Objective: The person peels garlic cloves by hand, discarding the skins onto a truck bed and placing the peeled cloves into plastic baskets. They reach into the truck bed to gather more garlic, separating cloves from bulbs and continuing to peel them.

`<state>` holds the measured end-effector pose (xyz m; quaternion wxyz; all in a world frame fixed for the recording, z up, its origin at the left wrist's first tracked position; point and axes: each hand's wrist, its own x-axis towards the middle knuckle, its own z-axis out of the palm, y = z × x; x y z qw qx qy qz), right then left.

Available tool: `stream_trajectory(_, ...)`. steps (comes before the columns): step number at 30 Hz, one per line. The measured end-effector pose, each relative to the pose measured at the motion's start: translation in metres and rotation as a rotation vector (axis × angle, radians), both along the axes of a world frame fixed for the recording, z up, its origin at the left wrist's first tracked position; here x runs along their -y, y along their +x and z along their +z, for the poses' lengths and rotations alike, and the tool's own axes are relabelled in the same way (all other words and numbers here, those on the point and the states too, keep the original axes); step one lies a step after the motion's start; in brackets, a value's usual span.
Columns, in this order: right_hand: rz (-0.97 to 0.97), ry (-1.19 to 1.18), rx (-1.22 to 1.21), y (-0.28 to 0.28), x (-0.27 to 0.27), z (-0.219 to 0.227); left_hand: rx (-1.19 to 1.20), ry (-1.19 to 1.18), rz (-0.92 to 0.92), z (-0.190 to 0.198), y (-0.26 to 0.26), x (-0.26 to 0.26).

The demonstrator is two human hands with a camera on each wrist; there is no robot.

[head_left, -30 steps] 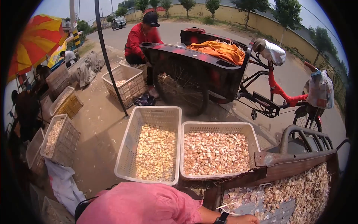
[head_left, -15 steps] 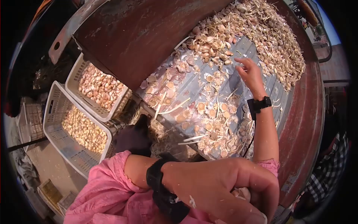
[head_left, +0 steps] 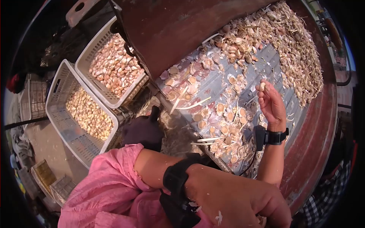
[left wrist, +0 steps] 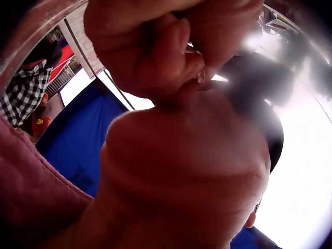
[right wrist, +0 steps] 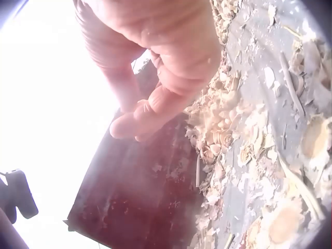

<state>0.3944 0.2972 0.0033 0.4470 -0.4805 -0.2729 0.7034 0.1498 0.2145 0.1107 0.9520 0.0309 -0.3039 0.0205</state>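
My left hand (head_left: 232,197) is close to the camera in the head view, its fingers curled round garlic that is mostly hidden. In the left wrist view the curled fingers (left wrist: 155,57) show a small pale bit of the garlic (left wrist: 201,77) between them. Over the metal bed, my right hand (head_left: 273,104) pinches a garlic clove (head_left: 262,86) at its fingertips. The right wrist view shows that hand's fingers (right wrist: 171,88) bent toward the thumb. Below it lie papery skins and flat root discs (head_left: 220,108), with a heap of loose cloves (head_left: 239,47) farther back.
A large pile of dry skins (head_left: 300,53) lies along the bed's far right. The red-brown metal side (head_left: 171,22) rises behind. Left of the bed stand two crates, one of pinkish cloves (head_left: 114,102), one of yellowish cloves (head_left: 62,110). Pale stalks (head_left: 194,103) lie near the edge.
The head view has swung from the crates and street down to the metal bed. My right hand, reaching near the loose cloves half a second ago, has drawn back with a clove in its fingertips.
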Motion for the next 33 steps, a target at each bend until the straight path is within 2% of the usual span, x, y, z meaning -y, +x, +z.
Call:
stream_trajectory(1,0.025,0.019,-0.095,0.002,0.008,0.002,0.004,0.035,-0.017,0.001,0.0,0.001)
stream_trajectory(2,0.021,0.02,-0.089,0.002,0.014,0.005,0.008,0.07,-0.034,0.001,0.0,0.002)
stream_trajectory(4,-0.046,0.045,-0.317,-0.002,0.028,0.009,-0.008,0.005,-0.045,0.002,0.001,0.006)
stream_trajectory(5,-0.052,0.047,-0.323,-0.002,0.033,0.012,-0.013,-0.021,-0.048,0.001,0.001,0.007)
stream_trajectory(8,-0.029,0.081,-0.369,-0.01,0.043,0.019,0.181,-0.14,-0.236,-0.004,0.004,0.001)
stream_trajectory(10,-0.041,0.085,-0.297,-0.009,0.046,0.02,0.054,-0.039,-0.076,-0.002,0.005,0.01)
stream_trajectory(12,-0.046,0.154,-0.096,-0.016,0.048,0.025,-0.007,0.039,0.096,-0.001,0.005,0.011)
stream_trajectory(14,-0.07,0.165,-0.002,-0.018,0.051,0.03,-0.022,0.082,0.214,-0.004,0.008,0.008)
stream_trajectory(16,-0.084,0.194,0.092,-0.023,0.051,0.04,-0.256,0.004,0.324,-0.022,0.018,0.001)
stream_trajectory(18,-0.305,0.367,0.542,-0.034,0.059,0.062,-0.473,-0.047,0.443,-0.042,0.03,-0.013)
stream_trajectory(19,-0.317,0.461,0.74,-0.051,0.064,0.071,-0.65,-0.127,0.578,-0.059,0.037,-0.023)
stream_trajectory(20,-0.189,0.519,0.739,-0.06,0.068,0.078,-0.826,-0.217,0.71,-0.076,0.043,-0.03)
stream_trajectory(22,0.073,0.568,0.856,-0.076,0.068,0.07,-0.977,-0.407,0.751,-0.104,0.046,-0.036)
stream_trajectory(24,0.118,0.485,0.752,-0.084,0.054,0.06,-0.956,-0.442,0.725,-0.115,0.046,-0.043)
stream_trajectory(25,0.044,0.445,0.758,-0.074,0.036,0.051,-0.939,-0.489,0.702,-0.119,0.046,-0.045)
stream_trajectory(27,-0.042,0.572,0.984,-0.03,-0.019,0.015,-0.962,-0.507,0.722,-0.129,0.047,-0.049)
stream_trajectory(29,0.062,0.669,1.495,-0.006,-0.065,-0.009,-0.988,-0.493,0.734,-0.139,0.049,-0.051)
stream_trajectory(32,0.168,0.705,1.493,0.02,-0.113,-0.057,-1.031,-0.458,0.759,-0.137,0.051,-0.052)
stream_trajectory(33,0.28,0.727,1.562,0.028,-0.121,-0.065,-1.054,-0.449,0.757,-0.137,0.051,-0.053)
